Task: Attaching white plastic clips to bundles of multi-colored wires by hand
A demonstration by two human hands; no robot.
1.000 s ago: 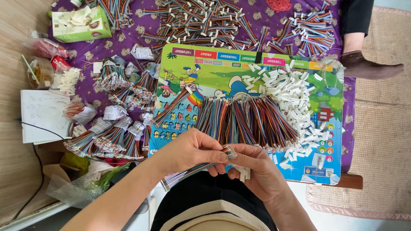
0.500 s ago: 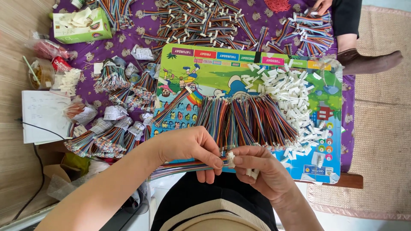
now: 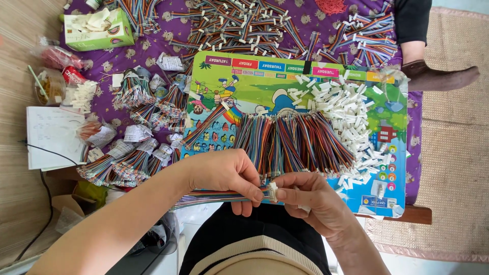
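Left hand (image 3: 224, 175) shifted rightward; both hands' fingers pinching horizontal ribbon cable (image 3: 219, 196), connector (image 3: 273, 191) rightward.

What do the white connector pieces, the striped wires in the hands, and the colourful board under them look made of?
White connector pieces: probably moulded plastic, matte, with crisp blocky edges. Striped wires: flexible plastic-coated ribbon cable, judging by the smooth coloured strands that bend together; the left hand pinches them at a white connector held by the right hand. Colourful board: flat printed surface with a slight sheen, laminated card or plastic; cannot tell which.

left hand (image 3: 226, 175): bare, no rings | right hand (image 3: 310, 201): bare, no watch | forearms: unsleeved | clothing: black garment, cream ribbed band with dark stripe at the bottom edge
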